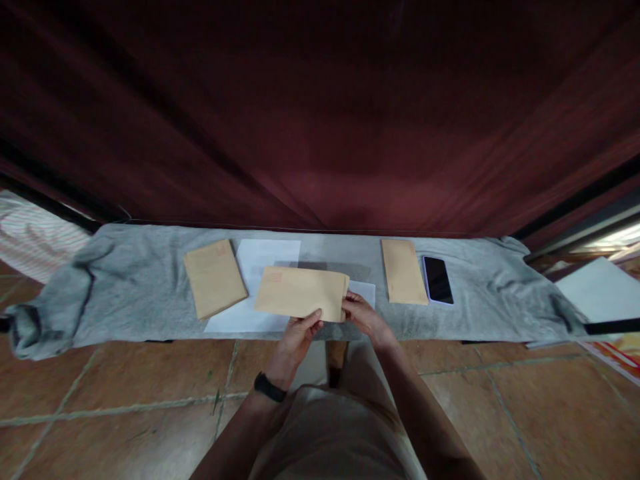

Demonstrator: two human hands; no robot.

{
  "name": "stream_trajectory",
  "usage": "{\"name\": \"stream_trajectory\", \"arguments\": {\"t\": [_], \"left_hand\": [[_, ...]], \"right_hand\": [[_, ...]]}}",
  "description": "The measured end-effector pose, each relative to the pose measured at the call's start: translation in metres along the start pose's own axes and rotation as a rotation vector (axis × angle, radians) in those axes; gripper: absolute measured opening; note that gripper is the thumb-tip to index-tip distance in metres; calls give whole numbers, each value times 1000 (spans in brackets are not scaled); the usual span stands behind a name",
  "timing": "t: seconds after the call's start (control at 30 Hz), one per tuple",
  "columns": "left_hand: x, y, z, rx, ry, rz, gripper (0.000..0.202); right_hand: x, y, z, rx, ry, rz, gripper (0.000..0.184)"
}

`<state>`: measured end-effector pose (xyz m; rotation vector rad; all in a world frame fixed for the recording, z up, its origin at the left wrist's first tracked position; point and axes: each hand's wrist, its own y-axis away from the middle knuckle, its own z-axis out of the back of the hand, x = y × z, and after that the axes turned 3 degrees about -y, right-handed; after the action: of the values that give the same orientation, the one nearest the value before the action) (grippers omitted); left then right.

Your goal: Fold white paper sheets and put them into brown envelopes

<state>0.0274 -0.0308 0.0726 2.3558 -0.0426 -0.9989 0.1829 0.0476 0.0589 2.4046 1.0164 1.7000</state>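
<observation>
A tan paper envelope [299,291] with faint red print at its left end is held up over the table. My left hand [303,331] grips its lower edge, the thumb lying on the front face. At the envelope's right end, by the flap, the fingers of my right hand [361,312] are closed on the edge. White sheets of paper [270,253] lie under and behind the envelope, partly hidden by it. To the left rests a stack of tan envelopes [215,279]; to the right lies another tan envelope [404,272].
A phone [438,280] with a dark screen lies right of the far envelope. Grey cloth [135,287] covers the narrow table. Behind it hangs a dark red curtain [320,147]. White paper [600,290] shows at the far right. The floor [165,427] is brown tile.
</observation>
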Motion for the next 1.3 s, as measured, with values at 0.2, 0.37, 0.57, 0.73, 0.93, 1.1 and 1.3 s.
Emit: {"name": "stream_trajectory", "arguments": {"t": [0.2,0.37,0.57,0.73,0.93,1.1,1.3], "left_hand": [[1,2,3,46,-67,19,38],[11,9,14,96,-208,104,25],[-1,23,13,132,-957,-461,24],[-38,6,1,242,-1697,-943,98],[-45,-10,7,384,-1982,-939,122],[-40,-11,12,364,-2026,-935,122],[-41,-9,10,349,-2012,-1002,112]], "right_hand": [[-1,-2,2,3,95,131,34],[-1,-6,6,-120,207,236,23],[-2,1,15,-122,172,222,28],[1,11,14,-41,187,165,32],[5,17,13,36,169,117,34],[3,19,15,40,181,115,33],[-3,14,22,-16,229,109,30]]}}
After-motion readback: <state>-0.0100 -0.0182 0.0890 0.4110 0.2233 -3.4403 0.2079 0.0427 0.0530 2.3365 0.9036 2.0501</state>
